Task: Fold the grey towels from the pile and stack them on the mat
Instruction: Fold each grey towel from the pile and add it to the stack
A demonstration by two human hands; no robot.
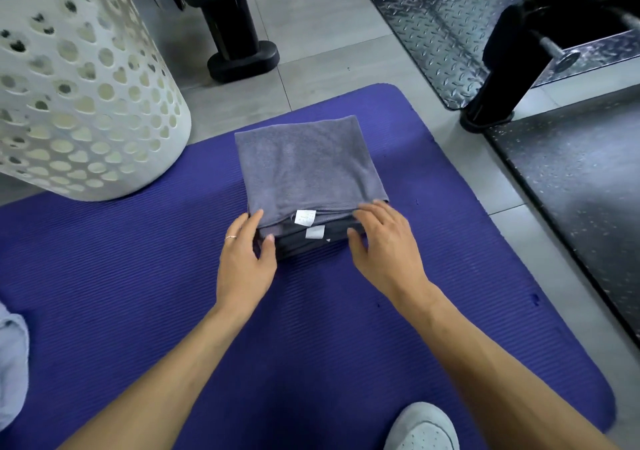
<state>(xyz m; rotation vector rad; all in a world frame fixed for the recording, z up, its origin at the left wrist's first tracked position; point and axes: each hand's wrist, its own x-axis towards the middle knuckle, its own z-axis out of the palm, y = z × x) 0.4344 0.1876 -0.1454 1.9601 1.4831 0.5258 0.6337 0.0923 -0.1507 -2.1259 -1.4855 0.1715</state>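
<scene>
A stack of folded grey towels (308, 172) sits on the purple mat (138, 276) a little above the middle of the frame, its top towel a lighter grey and the layers below darker. Two small white labels (306, 217) show along the stack's near edge, one above the other. The left hand (246, 259) lies at the stack's lower left corner, fingers straight along the side and the thumb touching the near edge, holding nothing; a thin ring (231, 237) shows on one finger. The right hand (384, 242) rests at the lower right corner with relaxed, slightly spread fingers, their tips touching the top towel's edge and the thumb against the front of the layers; it too grasps nothing. Both bare forearms reach in from the bottom of the frame. A white perforated laundry basket (79, 79) stands in the upper left, its base partly on the mat. Black gym equipment feet (242, 58) stand on grey tiles at the top centre, and dark metal tread plate (450, 34) fills the upper right. A pale shoe (424, 429) shows at the bottom right, and a bit of light cloth (12, 363) at the left edge.
</scene>
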